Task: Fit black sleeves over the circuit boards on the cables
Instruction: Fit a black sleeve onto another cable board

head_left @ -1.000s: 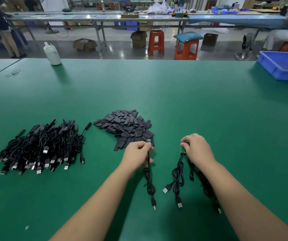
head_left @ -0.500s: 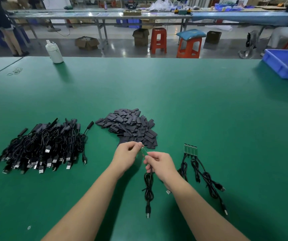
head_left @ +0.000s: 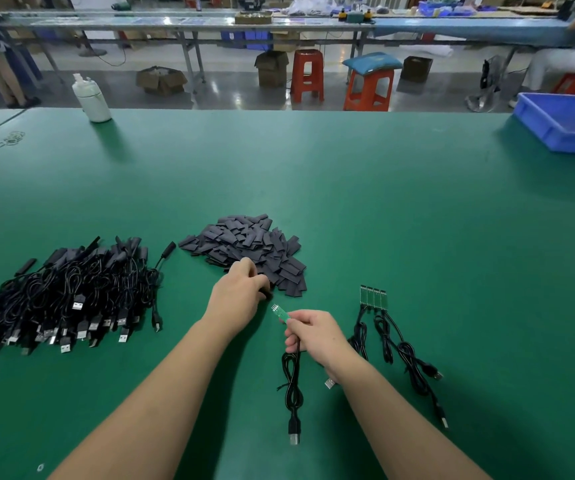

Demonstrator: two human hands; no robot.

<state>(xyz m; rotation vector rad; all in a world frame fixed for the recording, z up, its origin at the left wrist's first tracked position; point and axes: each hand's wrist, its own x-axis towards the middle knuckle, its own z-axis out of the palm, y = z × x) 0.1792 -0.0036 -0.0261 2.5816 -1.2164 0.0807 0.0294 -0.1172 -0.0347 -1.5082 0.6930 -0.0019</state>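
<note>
My right hand [head_left: 315,336] grips a black USB cable [head_left: 293,382] just below its small green circuit board [head_left: 281,313], which points up and left. My left hand [head_left: 239,292] reaches into the near edge of a heap of flat black sleeves [head_left: 248,245], fingers curled on a sleeve there. To the right lie several cables with bare green boards [head_left: 373,297] side by side. A big pile of sleeved black cables [head_left: 67,299] lies at the left.
The green table [head_left: 417,220] carries a blue plastic bin [head_left: 570,121] at the far right edge, a white bottle [head_left: 91,98] at the far left and rubber bands [head_left: 10,138]. Beyond the table stand red stools, cardboard boxes and another workbench.
My right hand left the bare cables lying at the right and took hold of the single cable. My left hand let go of that cable and moved up to the sleeve heap.
</note>
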